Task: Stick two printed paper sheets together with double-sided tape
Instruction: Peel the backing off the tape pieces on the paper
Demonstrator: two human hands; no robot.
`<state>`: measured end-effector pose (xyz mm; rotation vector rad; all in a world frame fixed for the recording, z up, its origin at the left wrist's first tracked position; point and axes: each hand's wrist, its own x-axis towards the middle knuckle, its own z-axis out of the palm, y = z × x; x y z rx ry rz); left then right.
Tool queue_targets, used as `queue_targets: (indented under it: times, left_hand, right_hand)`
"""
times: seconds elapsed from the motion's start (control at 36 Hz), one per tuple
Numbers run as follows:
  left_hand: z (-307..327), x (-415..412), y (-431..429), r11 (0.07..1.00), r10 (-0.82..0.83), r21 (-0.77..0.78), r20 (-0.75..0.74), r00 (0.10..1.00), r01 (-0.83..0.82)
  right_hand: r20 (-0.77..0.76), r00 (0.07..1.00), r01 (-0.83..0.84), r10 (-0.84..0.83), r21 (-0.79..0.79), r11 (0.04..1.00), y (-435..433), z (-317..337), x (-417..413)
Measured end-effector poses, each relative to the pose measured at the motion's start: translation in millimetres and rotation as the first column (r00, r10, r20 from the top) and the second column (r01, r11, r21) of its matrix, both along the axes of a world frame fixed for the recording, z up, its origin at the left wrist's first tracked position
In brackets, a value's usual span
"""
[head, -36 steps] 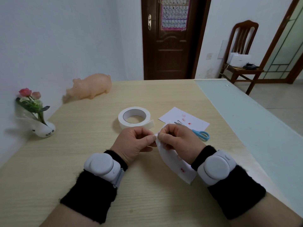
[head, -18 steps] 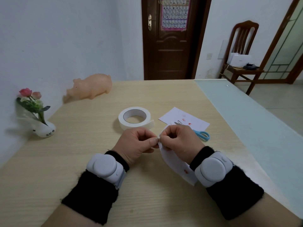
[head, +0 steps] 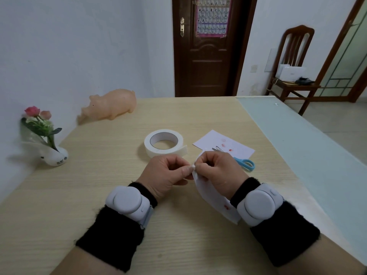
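Head view, 1 frame.

- Left hand [head: 168, 175]: fingers curled, grip closed to a thumb-and-forefinger pinch at the top corner of the held sheet [head: 210, 195]. A small white bit shows at the pinch. Cannot tell whether it is tape or the paper itself.
- Right hand [head: 217, 173]: fingers curled, grip pinched tight on the same top corner, fingertips touching those of the left hand.
- Held sheet: lifted above the counter [head: 99, 195] between the 2 hands, curving down and back under the right wrist. A small red print shows near its lower end.
- Second sheet [head: 216, 140]: flat on the counter, just beyond the right hand, with faint red prints.
- Tape roll [head: 163, 142]: lying flat on the counter beyond the left hand, loose end sticking out toward the second sheet, not touching it.
- Scissors [head: 245, 164]: blue handles, just right of the right hand, blades lying on the second sheet.
- Both wrists carry a white round device over a black cuff.
- Left edge of counter: pig figure [head: 111, 105], flower vase [head: 53, 155].
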<state>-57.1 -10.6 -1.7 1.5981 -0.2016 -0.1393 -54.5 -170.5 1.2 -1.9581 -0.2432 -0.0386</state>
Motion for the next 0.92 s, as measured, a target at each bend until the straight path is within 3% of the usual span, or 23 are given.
queue_targets:
  times: [0.33, 0.92]
  left_hand:
    - [1.3, 1.5, 3.2, 0.996, 0.049, -0.078, -0.056, 0.997, -0.053]
    - [1.7, 0.2, 2.1, 0.999, 0.007, -0.031, -0.052, 0.999, -0.009]
  right_hand:
    - [0.007, 1.0, 0.029, -0.03, 0.067, 0.997, -2.9, 5.3, -3.4]
    - [0.066, 0.998, 0.006, -0.003, -0.05, 0.999, 3.2, 6.5, -7.7]
